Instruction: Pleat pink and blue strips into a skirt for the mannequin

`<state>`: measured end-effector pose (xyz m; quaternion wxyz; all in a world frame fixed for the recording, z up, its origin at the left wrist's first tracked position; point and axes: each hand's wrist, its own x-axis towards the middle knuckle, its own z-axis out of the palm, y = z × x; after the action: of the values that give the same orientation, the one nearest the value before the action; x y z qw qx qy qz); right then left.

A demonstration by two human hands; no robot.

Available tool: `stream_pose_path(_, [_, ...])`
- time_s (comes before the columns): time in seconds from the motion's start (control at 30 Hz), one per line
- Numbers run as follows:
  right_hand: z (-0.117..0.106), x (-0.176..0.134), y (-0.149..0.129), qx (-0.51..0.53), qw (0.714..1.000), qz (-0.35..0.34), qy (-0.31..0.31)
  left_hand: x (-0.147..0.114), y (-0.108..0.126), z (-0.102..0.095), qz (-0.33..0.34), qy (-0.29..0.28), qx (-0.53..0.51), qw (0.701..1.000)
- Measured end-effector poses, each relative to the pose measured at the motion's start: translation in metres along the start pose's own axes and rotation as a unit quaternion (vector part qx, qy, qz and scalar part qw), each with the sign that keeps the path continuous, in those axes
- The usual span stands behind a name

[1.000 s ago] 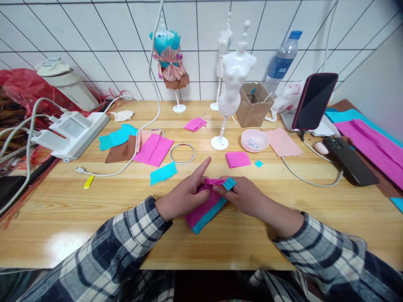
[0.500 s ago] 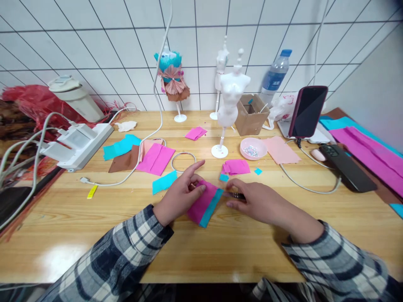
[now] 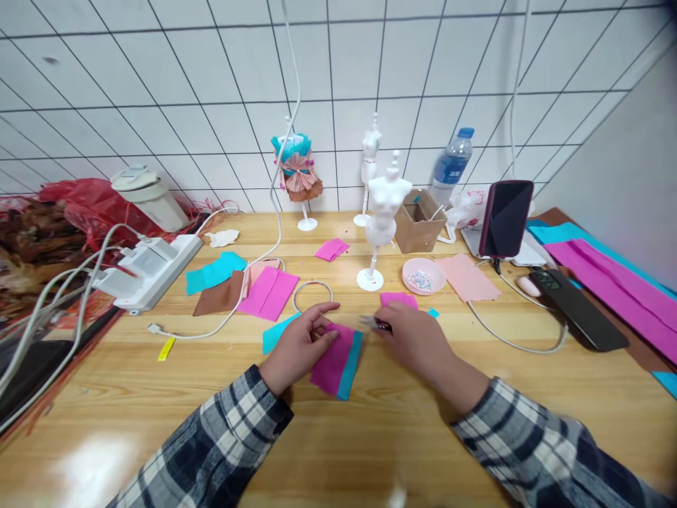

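Observation:
My left hand (image 3: 304, 343) pinches a magenta piece of crepe paper (image 3: 333, 365) between thumb and fingers, close above the table. A turquoise strip (image 3: 350, 368) runs along the paper's right edge. My right hand (image 3: 415, 337) is closed around small scissors (image 3: 374, 322), whose handle is mostly hidden in the fingers. Their blades point left, just beyond the strip's upper corner and apart from it. Behind the right hand lies a folded magenta piece (image 3: 399, 300), partly covered, and a small turquoise scrap (image 3: 434, 312).
A white dress-form mannequin (image 3: 381, 219) stands behind my hands, with a pink bowl of beads (image 3: 424, 276) beside it. A metal ring (image 3: 313, 286) and magenta paper (image 3: 269, 292) lie to the left. A white cable (image 3: 233, 321) crosses there. A black phone (image 3: 579, 309) lies right.
My right hand and the scissors have shifted up and slightly left, past the strip's upper end. The left hand keeps its hold on the paper. The camera view has tilted up.

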<state>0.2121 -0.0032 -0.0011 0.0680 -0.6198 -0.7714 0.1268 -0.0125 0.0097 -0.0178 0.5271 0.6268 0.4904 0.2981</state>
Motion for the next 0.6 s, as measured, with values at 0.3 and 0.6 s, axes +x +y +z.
stream_pose_path(0.3, [-0.089, 0.025, 0.057, 0.124, 0.924, 0.124, 0.339, 0.003, -0.002, -0.001, 0.001, 0.009, -0.024, 1.0])
stream_pose_path(0.6, [-0.098, 0.132, 0.123, 0.112, 0.939, 0.178, 0.274, 0.006, -0.012, -0.006, 0.015, 0.007, -0.011, 1.0])
